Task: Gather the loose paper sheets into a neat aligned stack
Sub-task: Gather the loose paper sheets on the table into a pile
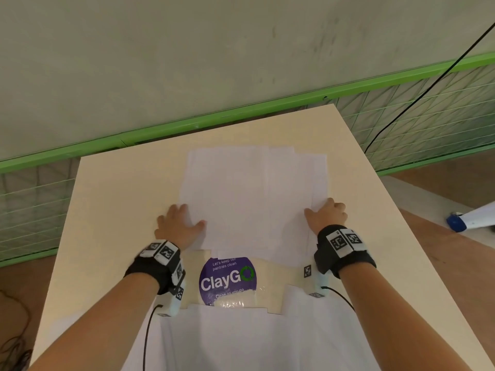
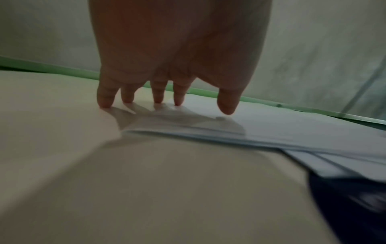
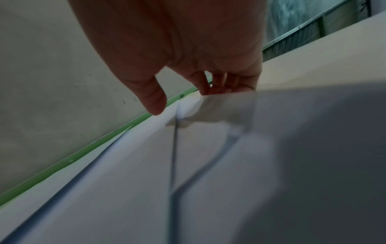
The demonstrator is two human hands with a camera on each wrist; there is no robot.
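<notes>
Several white paper sheets (image 1: 254, 199) lie overlapping in a loose pile on the beige table (image 1: 112, 210), their edges staggered at the far and near sides. My left hand (image 1: 179, 226) lies flat at the pile's left edge, fingers spread, thumb on the top sheet. In the left wrist view its fingertips (image 2: 104, 104) touch table and paper (image 2: 271, 125). My right hand (image 1: 325, 214) is at the pile's right edge, thumb on top. In the right wrist view the fingers (image 3: 219, 82) sit behind a raised sheet edge (image 3: 229, 102), and the thumb stays apart from them.
A round purple ClayGo sticker (image 1: 227, 279) is on the table, its far part under the pile's near edge. A green wire railing (image 1: 241, 113) runs behind the table. A black cable (image 1: 428, 87) hangs at the right. A white and blue object (image 1: 471, 220) lies on the floor.
</notes>
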